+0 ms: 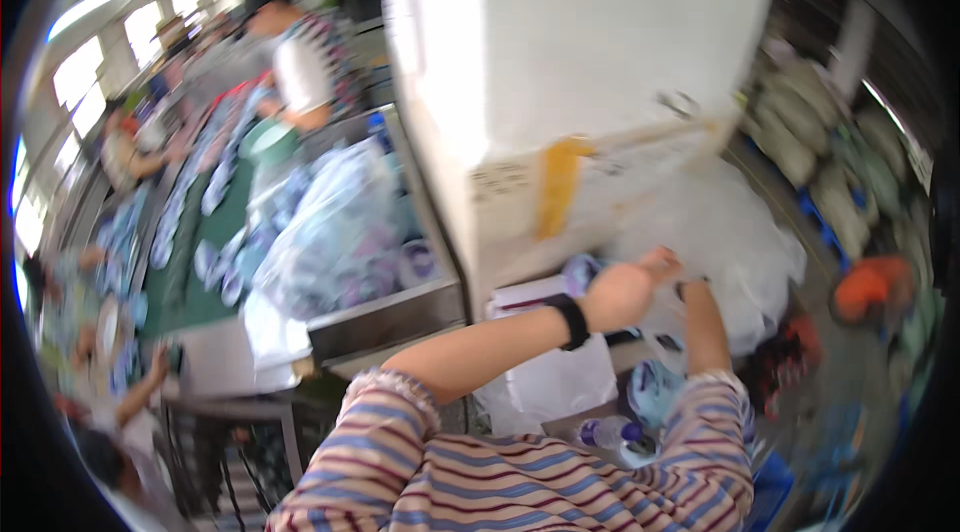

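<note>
the whole view is smeared with motion, so fine detail is lost. the left hand (628, 290), with a black band on its wrist, is raised with its fingers curled loosely inward, and it reaches into a big heap of clear plastic bags (730, 232) piled at the foot of a tall white carton (560, 62); whether it has actually pinched any of the plastic cannot be told through the blur. the right hand (690, 284) is almost wholly hidden behind the left one and the plastic, only its wrist and forearm showing just beside the left hand, so how far it is open and what it holds cannot be told. the plastic heap lies directly ahead of both hands and spreads off to the person's right. just below the left wrist sits a white bag (560, 382), and lower, between the two striped sleeves, lies a clear plastic bottle (612, 432) on its side. to the left stands a metal bin (385, 317) holding a large clear sack (335, 237) stuffed with blue and white packets. beyond it a long green table (205, 252) carries rows of similar packets, with other people at work along it.
</note>
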`<state>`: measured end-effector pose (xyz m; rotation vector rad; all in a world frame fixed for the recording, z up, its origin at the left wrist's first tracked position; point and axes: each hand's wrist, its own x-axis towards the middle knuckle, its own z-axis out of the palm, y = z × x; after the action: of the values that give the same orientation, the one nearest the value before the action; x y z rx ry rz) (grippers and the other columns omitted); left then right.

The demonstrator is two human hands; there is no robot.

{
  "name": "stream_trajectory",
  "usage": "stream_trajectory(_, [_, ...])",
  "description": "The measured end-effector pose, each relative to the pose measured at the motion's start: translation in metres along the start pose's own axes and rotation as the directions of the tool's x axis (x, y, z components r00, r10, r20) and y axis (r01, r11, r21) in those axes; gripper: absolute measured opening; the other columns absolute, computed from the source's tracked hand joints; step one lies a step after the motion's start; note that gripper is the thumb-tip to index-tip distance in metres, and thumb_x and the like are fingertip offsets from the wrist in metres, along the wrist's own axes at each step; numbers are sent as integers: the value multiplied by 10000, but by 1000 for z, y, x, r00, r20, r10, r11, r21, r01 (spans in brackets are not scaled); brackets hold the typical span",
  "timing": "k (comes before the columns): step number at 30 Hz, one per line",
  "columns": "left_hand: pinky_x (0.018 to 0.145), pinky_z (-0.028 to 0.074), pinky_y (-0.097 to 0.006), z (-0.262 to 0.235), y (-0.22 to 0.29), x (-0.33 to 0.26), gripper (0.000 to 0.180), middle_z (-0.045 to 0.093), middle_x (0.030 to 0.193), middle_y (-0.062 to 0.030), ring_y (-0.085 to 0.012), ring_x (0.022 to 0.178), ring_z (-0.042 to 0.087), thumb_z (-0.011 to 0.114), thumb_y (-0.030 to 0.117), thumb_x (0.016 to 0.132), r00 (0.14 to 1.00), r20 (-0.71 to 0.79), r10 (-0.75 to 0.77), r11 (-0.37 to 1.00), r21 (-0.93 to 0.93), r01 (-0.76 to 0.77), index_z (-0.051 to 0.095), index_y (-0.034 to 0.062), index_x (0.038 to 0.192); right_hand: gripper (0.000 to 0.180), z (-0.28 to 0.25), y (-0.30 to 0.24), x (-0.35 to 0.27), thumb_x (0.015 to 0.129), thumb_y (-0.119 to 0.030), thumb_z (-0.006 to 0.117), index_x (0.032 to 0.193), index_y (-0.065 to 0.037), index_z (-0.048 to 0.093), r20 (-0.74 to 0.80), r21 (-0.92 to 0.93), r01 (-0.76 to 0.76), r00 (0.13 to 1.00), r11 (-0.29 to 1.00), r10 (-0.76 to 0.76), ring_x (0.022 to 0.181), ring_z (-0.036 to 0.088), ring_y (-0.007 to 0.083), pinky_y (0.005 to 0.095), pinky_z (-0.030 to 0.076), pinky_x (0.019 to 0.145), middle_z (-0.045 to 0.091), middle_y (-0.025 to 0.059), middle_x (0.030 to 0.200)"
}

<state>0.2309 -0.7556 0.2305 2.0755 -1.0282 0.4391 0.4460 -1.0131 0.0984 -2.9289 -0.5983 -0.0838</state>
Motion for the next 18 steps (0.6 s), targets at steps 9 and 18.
stream_trajectory(9, [938, 435, -429, -143, -22, -129, 535, 443, 1263, -188, -365, 1114, 485, 597, -8, 646, 956, -209, 205, 958, 245, -152, 547, 55, 1175, 221, -69, 112, -144, 793, -145, 592, 939, 11, 649, -188, -285, 339, 897, 897, -399, 825, 612, 322, 388, 477, 750, 643, 198, 969])
stream_trajectory(18, [1012, 344, -559, -367, -121, -406, 1024, 244, 1431, -234, -498, 1319, 201, 785, 516, 611, 726, -183, -663, 533, 565, 629, 288, 157, 1431, 368, -307, -219, -259, 872, -178, 552, 1193, -1, 519, -416, 360, 76, 905, 930, 88, 890, 571, 215, 300, 449, 764, 593, 108, 1023])
